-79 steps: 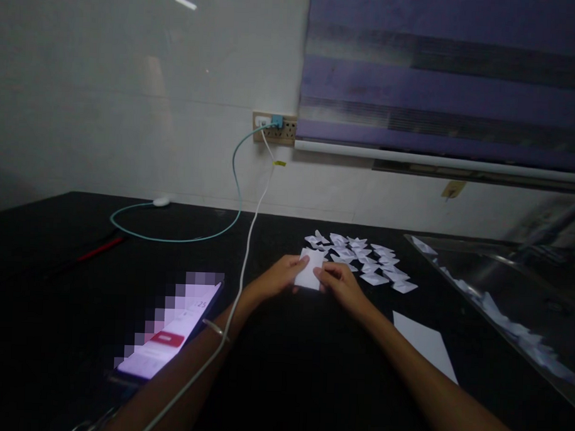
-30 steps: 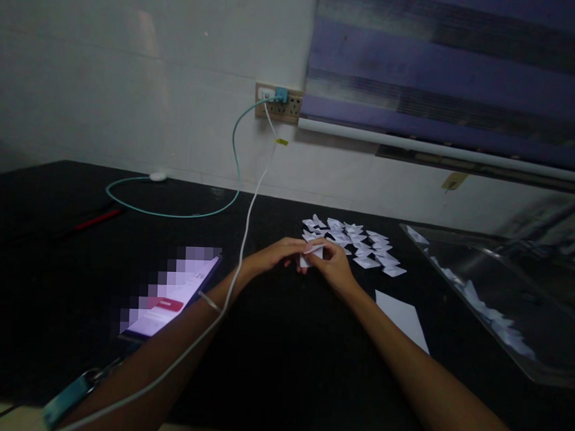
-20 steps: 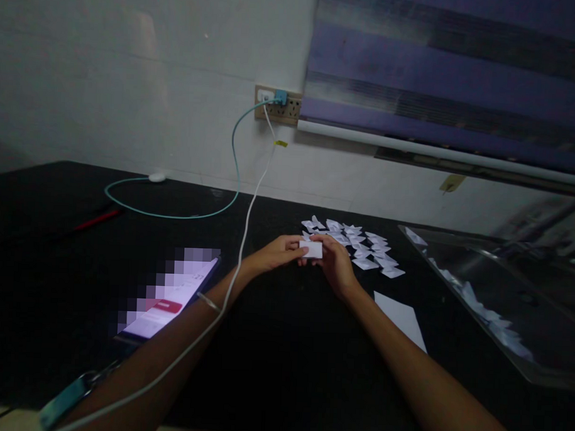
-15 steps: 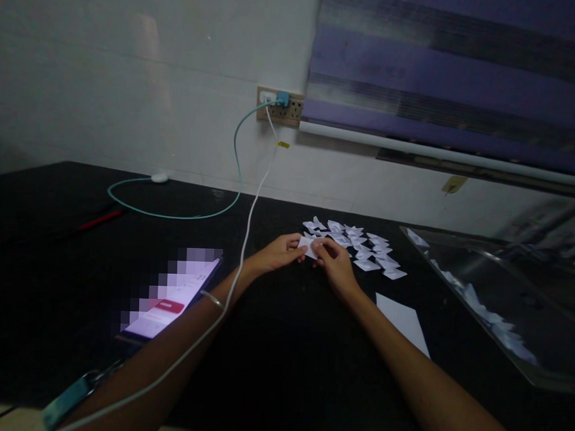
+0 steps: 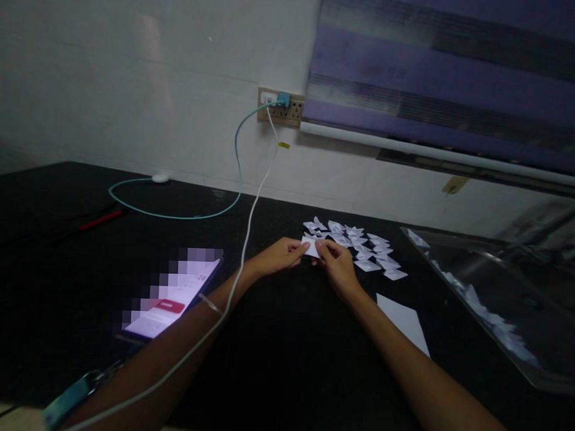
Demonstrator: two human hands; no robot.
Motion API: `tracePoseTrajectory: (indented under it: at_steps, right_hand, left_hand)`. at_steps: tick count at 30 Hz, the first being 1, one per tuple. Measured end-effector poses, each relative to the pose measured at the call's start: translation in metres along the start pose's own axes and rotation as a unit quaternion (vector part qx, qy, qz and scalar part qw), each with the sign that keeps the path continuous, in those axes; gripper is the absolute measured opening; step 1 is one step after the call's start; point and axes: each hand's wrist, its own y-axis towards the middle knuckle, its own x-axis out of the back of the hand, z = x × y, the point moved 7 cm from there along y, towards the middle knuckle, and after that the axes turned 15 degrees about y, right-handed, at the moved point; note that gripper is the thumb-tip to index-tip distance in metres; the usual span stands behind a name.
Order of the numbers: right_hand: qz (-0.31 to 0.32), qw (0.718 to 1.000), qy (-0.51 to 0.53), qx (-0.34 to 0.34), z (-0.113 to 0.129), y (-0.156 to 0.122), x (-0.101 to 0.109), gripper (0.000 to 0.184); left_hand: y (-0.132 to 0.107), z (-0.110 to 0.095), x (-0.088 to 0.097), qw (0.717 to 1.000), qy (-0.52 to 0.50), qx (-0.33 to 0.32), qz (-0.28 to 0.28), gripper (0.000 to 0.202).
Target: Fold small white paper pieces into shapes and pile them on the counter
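My left hand (image 5: 279,255) and my right hand (image 5: 336,266) meet over the black counter (image 5: 282,360), both pinching one small folded white paper (image 5: 311,247) between their fingertips. Just behind and to the right lies a cluster of several small folded white papers (image 5: 362,246). A flat white sheet (image 5: 403,321) rests on the counter beside my right forearm.
A lit phone (image 5: 169,298) lies at the left, near my left forearm. A white cable (image 5: 249,220) and a teal cable (image 5: 193,213) run from the wall socket (image 5: 278,108). A steel sink (image 5: 497,292) with paper scraps sits at the right. A red pen (image 5: 100,219) lies far left.
The paper in my hands has gone from a larger sheet to a small folded piece. The view shifted slightly; my hands stayed at the same spot.
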Motion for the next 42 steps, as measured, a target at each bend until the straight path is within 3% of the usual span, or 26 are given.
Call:
tracePoseTrajectory:
  at_steps: [19,26,36,42]
  right_hand:
    - [0.025,0.997,0.071,-0.008,0.003,-0.004,-0.005,0.041]
    - [0.05,0.998,0.026,0.039,0.008,-0.003,-0.007,0.031]
    - [0.032,0.998,0.013,0.048,0.009,-0.002,-0.002,0.031]
    - [0.017,0.999,0.028,0.038,0.005,0.0,0.001,0.031]
  left_hand:
    - [0.001,-0.001,-0.001,0.998,-0.059,-0.013,-0.005,0.052]
    - [0.001,-0.005,-0.004,0.999,-0.018,-0.032,0.024,0.053]
    - [-0.002,-0.007,-0.006,0.998,0.012,-0.045,0.041,0.046]
    - [-0.002,-0.003,-0.006,0.999,-0.004,-0.032,0.043,0.054]
